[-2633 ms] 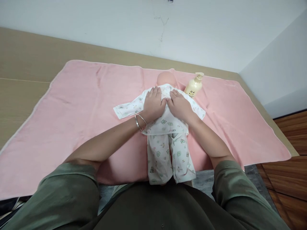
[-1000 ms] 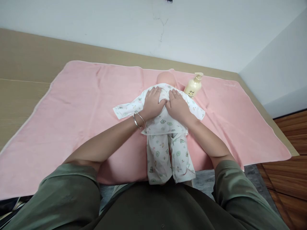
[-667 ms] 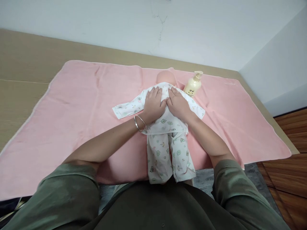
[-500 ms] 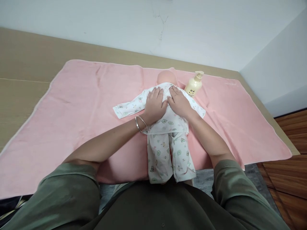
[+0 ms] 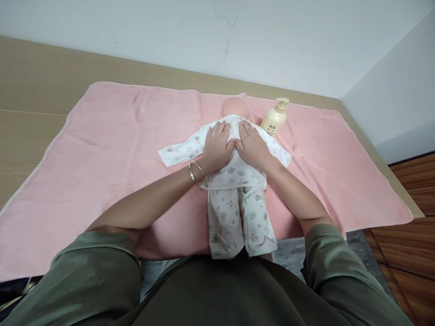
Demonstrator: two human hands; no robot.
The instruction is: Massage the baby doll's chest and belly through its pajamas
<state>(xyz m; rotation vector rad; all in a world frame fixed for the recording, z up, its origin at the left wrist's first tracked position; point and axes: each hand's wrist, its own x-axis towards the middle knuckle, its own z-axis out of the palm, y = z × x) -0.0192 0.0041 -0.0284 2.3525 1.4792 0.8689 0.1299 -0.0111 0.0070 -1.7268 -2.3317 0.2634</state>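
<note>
Doll: lies lengthwise across the middle of the table [image 5: 37,68], its head [image 5: 235,107] toward the far edge and its legs toward the near edge; the doll [image 5: 238,179] is stretched out straight.
Doll's clothes: a white printed top [image 5: 222,179] with the sleeves spread to both sides, and matching trousers [image 5: 226,222] whose cuffs reach the near edge.
Left hand: the left hand [image 5: 216,147] lies flat and unclenched on the top, left of the doll's midline, fingers pointing to the far edge.
Right hand: the right hand [image 5: 252,146] mirrors it on the other side, palm down, fingers extended, grasping nothing; the two thumbs meet or nearly meet at the middle.
Bangle: a silvery bangle [image 5: 190,173] circles the left wrist.
Pink cloth: the pink cloth [image 5: 136,136] is spread beneath the doll, wrinkled in places, leaving a strip of wood bare along the far edge and at the far left corner.
Pump bottle: a cream pump bottle [image 5: 273,120] is on the cloth near the far edge, just right of the head, tilted in view.
Wall: a pale wall [image 5: 152,31] runs behind the far edge, thin cracks showing.
</note>
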